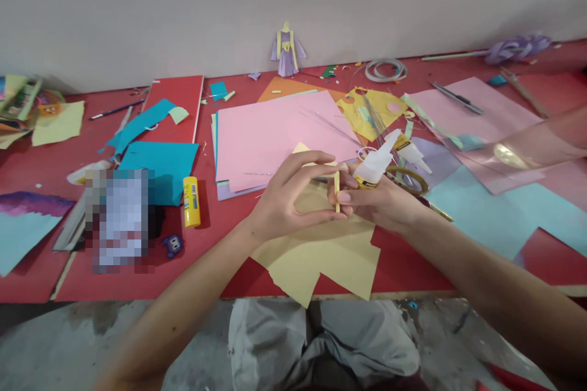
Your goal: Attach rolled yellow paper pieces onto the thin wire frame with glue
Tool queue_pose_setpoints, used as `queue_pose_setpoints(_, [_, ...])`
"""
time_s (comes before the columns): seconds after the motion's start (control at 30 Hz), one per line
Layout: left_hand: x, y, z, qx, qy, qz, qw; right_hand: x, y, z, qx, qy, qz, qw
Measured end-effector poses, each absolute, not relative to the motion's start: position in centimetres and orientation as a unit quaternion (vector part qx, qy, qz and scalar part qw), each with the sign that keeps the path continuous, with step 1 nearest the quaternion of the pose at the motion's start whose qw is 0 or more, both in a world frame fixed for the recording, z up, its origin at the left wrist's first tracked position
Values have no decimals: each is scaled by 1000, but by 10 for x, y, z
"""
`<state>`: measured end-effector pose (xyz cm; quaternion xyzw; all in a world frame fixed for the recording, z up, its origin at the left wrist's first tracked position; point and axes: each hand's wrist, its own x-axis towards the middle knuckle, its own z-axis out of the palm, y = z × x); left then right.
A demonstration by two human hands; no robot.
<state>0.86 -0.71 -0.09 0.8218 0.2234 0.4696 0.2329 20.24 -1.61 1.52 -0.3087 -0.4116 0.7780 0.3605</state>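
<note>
A small narrow yellow paper strip (337,192) is held upright over the table's front middle. My right hand (380,204) pinches it between thumb and fingers. Around its two ends curve the fingers and thumb of my left hand (291,192), the fingertips at the top and the thumb at the bottom. A white glue bottle (373,162) with a pointed nozzle tilts just above my right hand; whether that hand touches it is hidden. Below both hands lies cut pale yellow paper (316,250). A roll of tape (410,180) is beside my right wrist.
Pink sheets (275,128) lie stacked behind my hands. A yellow glue stick (191,201) and teal paper (160,162) are to the left. A paper doll (287,52) leans on the wall. Another person's blurred forearm (545,140) reaches in from the right over light blue paper (499,214).
</note>
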Motion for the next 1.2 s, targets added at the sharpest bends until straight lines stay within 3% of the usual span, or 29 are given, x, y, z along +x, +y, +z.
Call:
queue_pose_setpoints(0.53, [5, -4, 2, 823, 230, 468, 225, 205, -14, 11, -316, -446, 760, 351])
queue_pose_setpoints(0.8, [2, 0, 4, 808, 239, 490, 225, 208, -12, 10, -407, -525, 650, 369])
queue_pose_setpoints(1.03, [2, 1, 2, 791, 270, 488, 250, 216, -5, 19, -342, -449, 707, 427])
queue_pose_setpoints(1.2, [2, 1, 1, 783, 283, 491, 256, 219, -5, 18, -377, -456, 630, 503])
